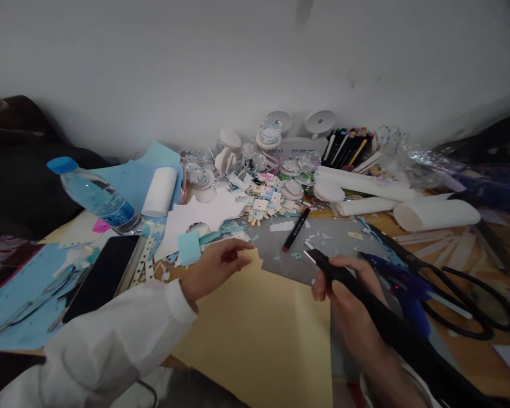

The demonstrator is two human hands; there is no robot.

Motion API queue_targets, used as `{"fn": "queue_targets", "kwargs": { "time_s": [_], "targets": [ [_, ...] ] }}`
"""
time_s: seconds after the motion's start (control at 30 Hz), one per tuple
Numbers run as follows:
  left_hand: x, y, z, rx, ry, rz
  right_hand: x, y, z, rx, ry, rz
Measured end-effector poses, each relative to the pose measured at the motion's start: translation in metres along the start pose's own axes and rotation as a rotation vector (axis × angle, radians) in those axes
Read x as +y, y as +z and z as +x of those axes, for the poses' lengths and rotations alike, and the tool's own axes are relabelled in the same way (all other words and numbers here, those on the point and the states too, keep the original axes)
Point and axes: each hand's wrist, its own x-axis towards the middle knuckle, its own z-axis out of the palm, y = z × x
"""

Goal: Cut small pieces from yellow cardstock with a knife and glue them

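A large yellow paper sheet [276, 340] lies in front of me, its upper left corner cut in small steps. At that corner is my left hand [221, 263], with thumb and forefinger apart and the thumb tip over the paper. My right hand [348, 292] is wrapped round a long black tool [365, 309] with a thin pale tip, held above the sheet's right side; its exact kind is unclear. Beyond the sheet lies a grey mat [276, 258] bearing a black marker [296, 229] and paper scraps.
Black scissors [459, 306] and a blue glue gun [402, 289] are at right. A water bottle [96, 195], a phone [104, 275] and glasses [34, 300] occupy the left. Several small paper cutouts [263, 204], paper rolls [436, 214] and pens [348, 146] crowd the back.
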Motion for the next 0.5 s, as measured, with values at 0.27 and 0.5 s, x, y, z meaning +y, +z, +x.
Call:
{"fn": "queue_targets", "kwargs": {
  "time_s": [0.27,0.5],
  "targets": [
    [-0.018,0.021,0.040,0.089,0.115,0.259,0.010,-0.041,-0.065,0.150,0.109,-0.129],
    [-0.007,-0.004,-0.044,-0.133,0.254,0.551,0.011,-0.058,-0.075,0.349,0.099,-0.284]
  ]
}}
